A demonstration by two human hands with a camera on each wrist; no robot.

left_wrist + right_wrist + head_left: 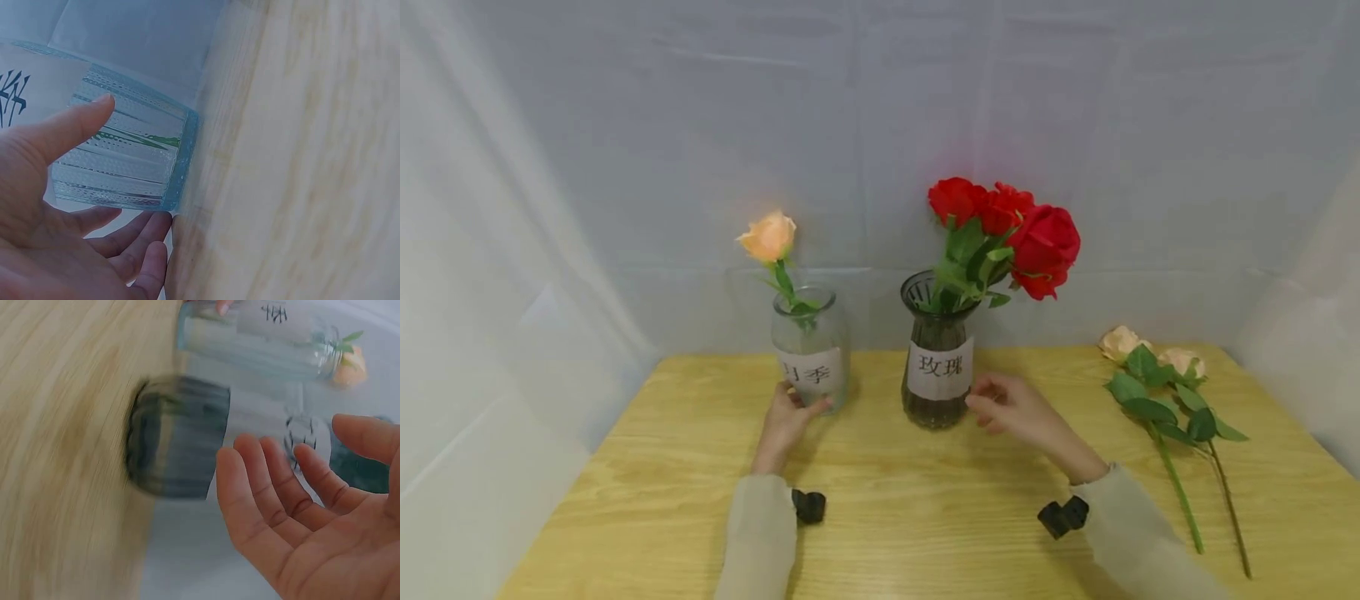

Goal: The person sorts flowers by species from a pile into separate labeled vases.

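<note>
In the head view, a clear glass vase (808, 333) with a white paper label holds one peach rose (771, 237). My left hand (788, 425) grips the lower left of this vase, thumb across the front; the left wrist view shows the fingers along its side near the base (181, 159). To the right stands a dark fluted glass vase (934, 410), also labelled, with several red roses (1045, 250). My right hand (1011, 406) is beside its right side, fingers loosely bent and holding nothing. In the right wrist view the palm faces up, and the dark vase (178, 437) looks blurred.
Two peach roses (1122, 343) with leafy green stems lie on the right of the wooden table (880, 517). A pale sheet (865, 150) hangs behind and at both sides. Black devices (808, 507) sit at both wrists.
</note>
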